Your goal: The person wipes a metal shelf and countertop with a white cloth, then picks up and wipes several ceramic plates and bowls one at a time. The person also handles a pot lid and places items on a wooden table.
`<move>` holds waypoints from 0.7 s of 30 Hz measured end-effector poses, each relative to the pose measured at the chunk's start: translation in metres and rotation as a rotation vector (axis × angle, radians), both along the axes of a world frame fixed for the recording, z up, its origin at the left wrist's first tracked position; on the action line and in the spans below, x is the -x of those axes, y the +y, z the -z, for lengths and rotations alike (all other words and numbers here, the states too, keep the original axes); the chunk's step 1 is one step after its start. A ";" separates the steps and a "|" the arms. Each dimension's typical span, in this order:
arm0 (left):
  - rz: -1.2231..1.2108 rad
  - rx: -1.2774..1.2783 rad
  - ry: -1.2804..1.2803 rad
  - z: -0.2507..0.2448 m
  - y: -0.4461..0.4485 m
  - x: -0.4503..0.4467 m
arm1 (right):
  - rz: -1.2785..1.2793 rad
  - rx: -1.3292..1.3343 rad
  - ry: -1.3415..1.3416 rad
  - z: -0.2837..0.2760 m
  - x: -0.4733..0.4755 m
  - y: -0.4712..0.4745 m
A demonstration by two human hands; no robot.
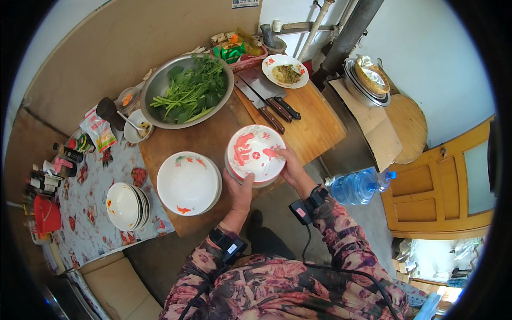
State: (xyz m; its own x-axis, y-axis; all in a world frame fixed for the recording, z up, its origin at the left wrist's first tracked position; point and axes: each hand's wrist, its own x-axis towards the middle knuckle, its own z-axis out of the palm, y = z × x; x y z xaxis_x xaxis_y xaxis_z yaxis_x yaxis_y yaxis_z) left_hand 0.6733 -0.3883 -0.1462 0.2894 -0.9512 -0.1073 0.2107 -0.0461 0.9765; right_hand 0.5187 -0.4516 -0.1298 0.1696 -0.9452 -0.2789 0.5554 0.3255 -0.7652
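Note:
A stack of white plates with red fish patterns [256,154] is gripped between both hands over the wooden table's front edge. My left hand [240,190] holds its lower left side, thumb on the rim; my right hand [293,166] grasps the right side, its fingertips over the top plate's edge. Just left of them stand stacked large white bowls with orange fish [190,184]. Farther left, a pile of smaller white dishes [125,207] sits on the flowered tablecloth [94,236]. The undersides of the held plates are hidden.
Behind are a metal basin of leafy greens [188,90], knives [272,108] on a wooden cutting board [320,124], and a plate of food [285,71]. A small bowl with a spoon [138,126] and condiment bottles [68,152] stand left. Blue water jugs [354,188] are at right.

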 end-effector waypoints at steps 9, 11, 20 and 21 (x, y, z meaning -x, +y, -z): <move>0.021 0.085 -0.021 0.001 -0.013 -0.006 | -0.153 0.044 0.178 -0.014 -0.002 -0.040; 0.140 0.115 0.085 0.001 0.003 -0.012 | -0.084 0.265 0.933 -0.041 0.015 -0.031; 1.247 -0.441 0.019 -0.020 0.096 -0.097 | 0.099 1.496 0.905 -0.258 0.056 0.148; 1.248 -0.507 0.037 -0.013 0.102 -0.100 | 0.211 1.443 0.925 -0.270 0.044 0.171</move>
State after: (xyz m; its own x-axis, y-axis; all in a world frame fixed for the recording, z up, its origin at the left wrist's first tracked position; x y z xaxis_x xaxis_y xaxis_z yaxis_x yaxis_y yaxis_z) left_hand 0.7737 -0.2866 -0.1337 -0.7446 -0.4287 -0.5118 -0.2111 -0.5760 0.7897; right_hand 0.4745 -0.2809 0.1398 0.3050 -0.4840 0.8202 -0.2628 -0.8705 -0.4160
